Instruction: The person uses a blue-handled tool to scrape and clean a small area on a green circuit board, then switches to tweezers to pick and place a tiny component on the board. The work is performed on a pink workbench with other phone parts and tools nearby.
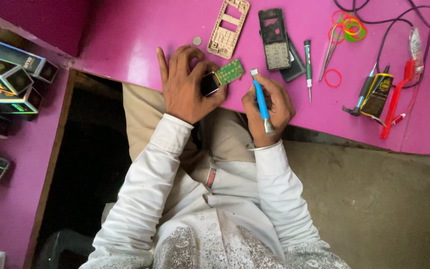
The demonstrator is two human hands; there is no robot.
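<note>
Both hands are working at the pink worktop [125, 45] edge: our left hand [187, 87] is pinching the green phone circuit board [223, 75], our right hand [267, 107] is wrapping a blue screwdriver [261, 102]. Next, we judge, its tip needs seating squarely on the board.

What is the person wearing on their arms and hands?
Both arms are in long white sleeves with buttoned-looking cuffs at the wrists. The fabric lower down is speckled with grey marks. The left hand is bare, with no glove or ring that shows. The right hand is bare too, and a thin silver bangle circles its wrist just above the cuff.
</note>
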